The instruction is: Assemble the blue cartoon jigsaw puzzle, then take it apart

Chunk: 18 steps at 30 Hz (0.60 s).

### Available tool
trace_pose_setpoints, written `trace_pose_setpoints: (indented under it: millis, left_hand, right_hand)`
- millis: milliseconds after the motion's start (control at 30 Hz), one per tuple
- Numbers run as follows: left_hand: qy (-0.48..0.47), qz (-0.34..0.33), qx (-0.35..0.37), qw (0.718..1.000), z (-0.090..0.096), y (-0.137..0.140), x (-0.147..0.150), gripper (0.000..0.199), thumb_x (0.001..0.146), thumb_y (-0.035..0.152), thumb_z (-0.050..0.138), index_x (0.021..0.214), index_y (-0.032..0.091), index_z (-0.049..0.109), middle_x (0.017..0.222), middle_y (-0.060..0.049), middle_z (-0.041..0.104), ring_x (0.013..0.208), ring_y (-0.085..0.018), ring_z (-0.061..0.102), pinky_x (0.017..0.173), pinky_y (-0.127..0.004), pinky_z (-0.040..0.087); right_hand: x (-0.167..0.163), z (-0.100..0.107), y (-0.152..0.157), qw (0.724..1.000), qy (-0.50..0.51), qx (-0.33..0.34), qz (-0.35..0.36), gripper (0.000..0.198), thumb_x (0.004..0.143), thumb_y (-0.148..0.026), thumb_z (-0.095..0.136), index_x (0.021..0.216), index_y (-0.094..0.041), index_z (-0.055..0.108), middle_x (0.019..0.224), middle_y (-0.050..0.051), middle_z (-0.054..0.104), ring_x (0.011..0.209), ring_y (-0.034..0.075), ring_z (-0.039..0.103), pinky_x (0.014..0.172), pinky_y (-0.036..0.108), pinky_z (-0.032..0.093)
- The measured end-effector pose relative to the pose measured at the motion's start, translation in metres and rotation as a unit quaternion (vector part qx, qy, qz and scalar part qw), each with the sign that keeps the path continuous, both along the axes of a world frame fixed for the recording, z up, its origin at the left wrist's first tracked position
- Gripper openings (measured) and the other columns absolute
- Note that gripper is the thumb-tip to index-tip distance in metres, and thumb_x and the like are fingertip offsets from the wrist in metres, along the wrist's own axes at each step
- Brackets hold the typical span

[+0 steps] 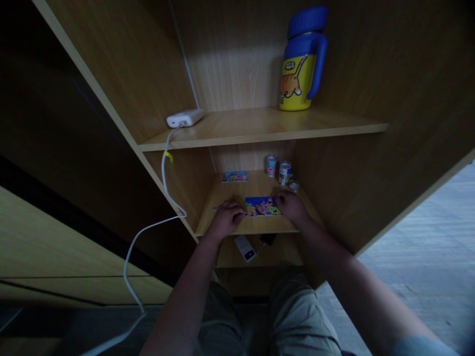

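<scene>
A small, bright blue and yellow cartoon picture [267, 205], which looks like a jigsaw puzzle, lies flat on the middle shelf. My left hand [227, 217] is at its left edge, thumb and fingertips pinched together. Whatever they hold is too small to make out. At the picture's right end, my right hand [291, 205] rests with curled fingers touching its edge; the fingertips are partly hidden. Behind, a second cartoon picture card [235, 176] lies near the back wall. Two small printed tins [271, 166] stand at the back right, with round metal lids [294, 187] beside them.
On the upper shelf [241, 126] stand a blue and yellow handled bottle [302, 62] and a white power device [185, 118]. Its white cable [128, 257] hangs down at the left. Below lie a white device [245, 248] and a dark object [267, 239]. Cabinet walls enclose both sides.
</scene>
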<state>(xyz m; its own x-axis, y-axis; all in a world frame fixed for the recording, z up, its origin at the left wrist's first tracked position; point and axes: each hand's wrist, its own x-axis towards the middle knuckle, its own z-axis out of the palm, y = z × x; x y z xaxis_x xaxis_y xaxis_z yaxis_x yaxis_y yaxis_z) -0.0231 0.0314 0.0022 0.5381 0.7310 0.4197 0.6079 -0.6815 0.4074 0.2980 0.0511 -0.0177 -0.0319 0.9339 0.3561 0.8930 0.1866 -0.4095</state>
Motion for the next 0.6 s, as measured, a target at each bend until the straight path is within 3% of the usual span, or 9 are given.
trace_pose_setpoints:
  millis: [167, 367, 500, 600]
  left_hand:
    - [0.003, 0.017, 0.007, 1.0, -0.0026, 0.0019, 0.0003, 0.015, 0.102, 0.023, 0.072, 0.108, 0.03, 0.083, 0.114, -0.005, 0.081, 0.113, -0.027, 0.071, 0.106, -0.049, 0.053]
    - [0.0, 0.035, 0.015, 0.999, -0.0039, 0.0047, 0.0003, 0.003, 0.096, 0.025, 0.08, 0.096, 0.027, 0.081, 0.109, -0.005, 0.079, 0.109, -0.027, 0.071, 0.102, -0.046, 0.053]
    - [-0.003, 0.045, 0.01, 0.999, -0.0022, 0.0033, 0.0007, 0.015, 0.091, 0.03, 0.088, 0.083, 0.025, 0.076, 0.107, -0.005, 0.078, 0.105, -0.027, 0.071, 0.1, -0.046, 0.053]
    - [-0.002, 0.048, 0.01, 0.999, -0.0003, 0.001, 0.0009, 0.016, 0.093, 0.032, 0.086, 0.085, 0.025, 0.075, 0.105, -0.005, 0.077, 0.106, -0.028, 0.071, 0.099, -0.046, 0.053]
  right_hand:
    - [0.0002, 0.0005, -0.0002, 1.0, 0.0, -0.003, -0.002, 0.027, 0.107, -0.028, 0.055, 0.1, -0.02, 0.079, 0.105, 0.01, 0.081, 0.099, 0.022, 0.073, 0.089, 0.028, 0.049]
    - [0.0011, -0.0008, 0.0008, 1.0, 0.005, -0.006, 0.003, 0.026, 0.108, -0.029, 0.055, 0.102, -0.02, 0.079, 0.105, 0.009, 0.081, 0.097, 0.022, 0.073, 0.089, 0.028, 0.049]
    - [0.0013, -0.0023, 0.0015, 1.0, 0.002, -0.004, 0.002, 0.026, 0.108, -0.029, 0.055, 0.102, -0.02, 0.079, 0.106, 0.009, 0.081, 0.099, 0.022, 0.074, 0.09, 0.029, 0.049]
    - [0.0012, -0.0018, 0.001, 1.0, -0.001, 0.0, -0.004, 0.025, 0.107, -0.029, 0.056, 0.101, -0.02, 0.079, 0.108, 0.01, 0.082, 0.1, 0.023, 0.074, 0.091, 0.029, 0.05]
